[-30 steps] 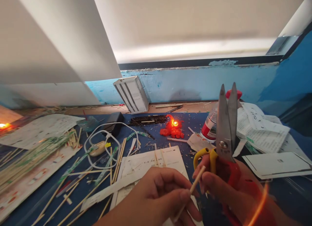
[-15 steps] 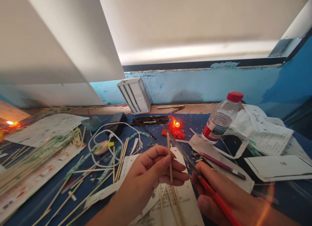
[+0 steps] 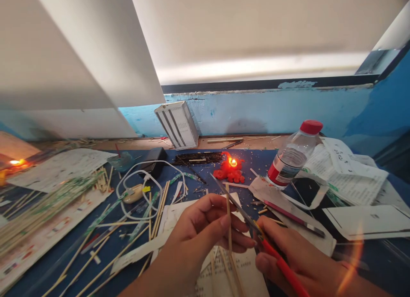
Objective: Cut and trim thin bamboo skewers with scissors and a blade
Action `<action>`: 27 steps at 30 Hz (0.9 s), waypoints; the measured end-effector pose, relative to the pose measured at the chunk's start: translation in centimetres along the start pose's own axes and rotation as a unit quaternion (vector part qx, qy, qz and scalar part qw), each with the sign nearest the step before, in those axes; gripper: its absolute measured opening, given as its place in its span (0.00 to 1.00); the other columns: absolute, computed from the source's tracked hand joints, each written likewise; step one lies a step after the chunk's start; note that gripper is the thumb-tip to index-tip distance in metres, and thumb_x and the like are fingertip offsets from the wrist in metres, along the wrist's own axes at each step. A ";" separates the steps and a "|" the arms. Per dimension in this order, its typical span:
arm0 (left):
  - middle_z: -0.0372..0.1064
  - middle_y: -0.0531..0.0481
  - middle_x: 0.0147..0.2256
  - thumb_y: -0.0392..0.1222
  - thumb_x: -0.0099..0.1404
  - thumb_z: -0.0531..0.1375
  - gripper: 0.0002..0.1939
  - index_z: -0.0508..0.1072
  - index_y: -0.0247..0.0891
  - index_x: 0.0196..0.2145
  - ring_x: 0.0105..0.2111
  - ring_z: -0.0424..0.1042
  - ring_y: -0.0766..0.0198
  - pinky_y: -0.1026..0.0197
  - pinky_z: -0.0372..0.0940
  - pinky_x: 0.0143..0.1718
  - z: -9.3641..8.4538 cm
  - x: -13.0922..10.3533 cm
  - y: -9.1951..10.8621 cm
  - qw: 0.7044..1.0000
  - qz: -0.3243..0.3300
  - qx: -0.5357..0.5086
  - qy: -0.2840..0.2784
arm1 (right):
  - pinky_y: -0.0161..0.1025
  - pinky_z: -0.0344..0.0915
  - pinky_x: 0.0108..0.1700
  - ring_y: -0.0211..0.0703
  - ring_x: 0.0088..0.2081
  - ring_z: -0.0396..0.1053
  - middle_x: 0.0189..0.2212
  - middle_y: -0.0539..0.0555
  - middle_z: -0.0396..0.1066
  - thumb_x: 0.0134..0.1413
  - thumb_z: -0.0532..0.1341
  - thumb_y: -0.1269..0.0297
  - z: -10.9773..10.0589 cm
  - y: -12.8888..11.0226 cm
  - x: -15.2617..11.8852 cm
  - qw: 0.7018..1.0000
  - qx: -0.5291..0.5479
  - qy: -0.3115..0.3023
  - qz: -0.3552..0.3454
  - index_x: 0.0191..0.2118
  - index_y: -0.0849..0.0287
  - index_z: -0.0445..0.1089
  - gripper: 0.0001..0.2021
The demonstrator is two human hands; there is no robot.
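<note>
My left hand (image 3: 205, 226) pinches a thin pale wooden stick (image 3: 228, 216) between thumb and fingers, holding it upright. My right hand (image 3: 285, 250) is wrapped round red-handled scissors (image 3: 235, 199), their long metal blades pointing up and left. The blades cross close to the stick's upper end; whether they touch it I cannot tell. Beyond the tips burns a small flame on a lump of red wax (image 3: 229, 173). Under my hands lie printed paper (image 3: 246, 271) and more thin sticks.
A red-capped water bottle (image 3: 291, 156) stands to the right, beside crumpled papers (image 3: 346, 169). Left are a white cable (image 3: 128, 162), scattered sticks, a long stick bundle (image 3: 48, 207) and another flame (image 3: 17, 162). A striped white box (image 3: 177, 125) leans by the wall. Dark sticks (image 3: 198, 158) lie near the wax.
The stick has moved slightly right and lower, with my left hand. The scissors' blade tips have shifted left, so the blades now cross the stick's upper part.
</note>
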State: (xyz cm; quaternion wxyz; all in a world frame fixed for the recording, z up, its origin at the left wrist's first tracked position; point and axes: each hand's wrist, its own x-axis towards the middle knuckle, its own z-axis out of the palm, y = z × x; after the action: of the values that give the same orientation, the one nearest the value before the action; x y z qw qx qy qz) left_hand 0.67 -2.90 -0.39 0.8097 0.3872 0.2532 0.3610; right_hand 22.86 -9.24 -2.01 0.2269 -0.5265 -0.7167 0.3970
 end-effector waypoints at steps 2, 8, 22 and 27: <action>0.84 0.46 0.34 0.44 0.69 0.68 0.09 0.77 0.35 0.40 0.32 0.85 0.57 0.61 0.77 0.35 0.0 0.0 0.0 1.000 0.008 0.014 0.014 | 0.38 0.58 0.25 0.45 0.27 0.66 0.27 0.52 0.71 0.66 0.57 0.40 0.0 -0.1 -0.1 1.000 -0.014 0.006 -0.004 0.38 0.53 0.64 0.20; 0.83 0.48 0.31 0.44 0.71 0.66 0.09 0.76 0.36 0.40 0.28 0.85 0.59 0.64 0.77 0.31 0.0 -0.1 -0.3 0.999 -0.001 0.037 0.028 | 0.39 0.63 0.25 0.48 0.27 0.70 0.28 0.53 0.75 0.63 0.60 0.41 0.1 -0.2 -0.2 1.000 -0.008 0.014 0.002 0.41 0.52 0.67 0.19; 0.83 0.50 0.33 0.41 0.71 0.67 0.09 0.69 0.39 0.43 0.30 0.85 0.60 0.65 0.76 0.31 0.3 -0.2 -0.7 1.000 -0.011 0.022 0.006 | 0.38 0.58 0.27 0.45 0.29 0.66 0.30 0.53 0.72 0.68 0.54 0.39 0.3 -0.1 0.1 1.000 0.014 -0.007 -0.008 0.42 0.54 0.63 0.21; 0.82 0.52 0.32 0.39 0.72 0.66 0.08 0.70 0.39 0.43 0.29 0.85 0.61 0.66 0.75 0.30 0.3 -0.3 -0.7 1.000 -0.012 0.021 0.001 | 0.38 0.56 0.28 0.43 0.29 0.63 0.30 0.51 0.69 0.69 0.53 0.39 0.4 0.4 -0.1 1.000 0.008 -0.021 -0.003 0.41 0.55 0.61 0.22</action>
State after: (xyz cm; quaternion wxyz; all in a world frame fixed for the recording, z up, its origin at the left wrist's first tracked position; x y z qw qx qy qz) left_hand 0.94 -3.52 -0.75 0.8055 0.4007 0.2656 0.3465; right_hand 22.75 -9.40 -2.56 0.2170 -0.5137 -0.7201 0.4128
